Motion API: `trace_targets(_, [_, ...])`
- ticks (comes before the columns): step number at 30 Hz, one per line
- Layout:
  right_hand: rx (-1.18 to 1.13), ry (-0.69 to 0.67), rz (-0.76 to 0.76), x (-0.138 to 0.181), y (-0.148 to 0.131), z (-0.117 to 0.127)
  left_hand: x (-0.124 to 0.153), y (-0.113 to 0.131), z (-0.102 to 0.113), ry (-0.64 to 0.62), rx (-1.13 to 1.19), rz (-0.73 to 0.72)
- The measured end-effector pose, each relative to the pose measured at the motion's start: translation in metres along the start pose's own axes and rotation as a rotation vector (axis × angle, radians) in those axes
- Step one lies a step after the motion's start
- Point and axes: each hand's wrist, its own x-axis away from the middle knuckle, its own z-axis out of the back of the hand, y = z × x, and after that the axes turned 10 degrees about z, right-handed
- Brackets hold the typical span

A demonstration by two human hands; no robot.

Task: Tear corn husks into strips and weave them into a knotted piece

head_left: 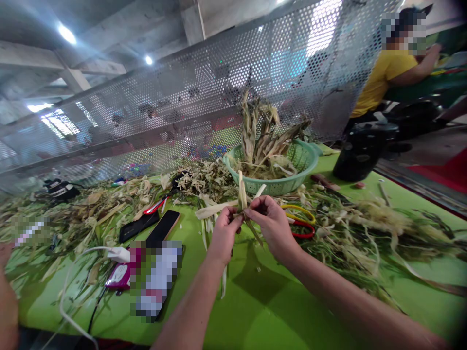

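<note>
My left hand and my right hand meet above the middle of the green table, thumbs and fingers pinched close together. Between them they grip strips of dried corn husk, folded or crossed where the fingertips meet. One pale strip points up, another sticks out to the left, and narrower ends hang below. The fingers cover the spot where the strips cross. Just right of my right hand lie scissors with yellow and red handles, partly under loose husk.
A green basket of dry husks stands behind my hands. Husk scraps spread both sides. Phones, a magenta power bank with a white cable and a black container sit on the table. A person in yellow sits far right; another's arm shows left.
</note>
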Motion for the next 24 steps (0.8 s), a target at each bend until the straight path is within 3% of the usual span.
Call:
trace_targets(6, [-0.037, 0.008, -0.029, 0.002, 0.002, 0.0, 0.002, 0.004, -0.002, 0.024, -0.026, -0.011])
trace_targets(13, [-0.094, -0.077, -0.059, 0.003, 0.001, 0.0, -0.006, -0.001, 0.006, 0.086, 0.003, 0.06])
trace_targets(19, [0.302, -0.207, 0.292, 0.008, -0.002, 0.002, -0.008, 0.001, 0.009, 0.127, 0.175, 0.129])
trace_targets(24, [0.581, -0.336, 0.559, 0.009, -0.01, 0.006, -0.007, 0.004, 0.01, 0.15, 0.054, 0.108])
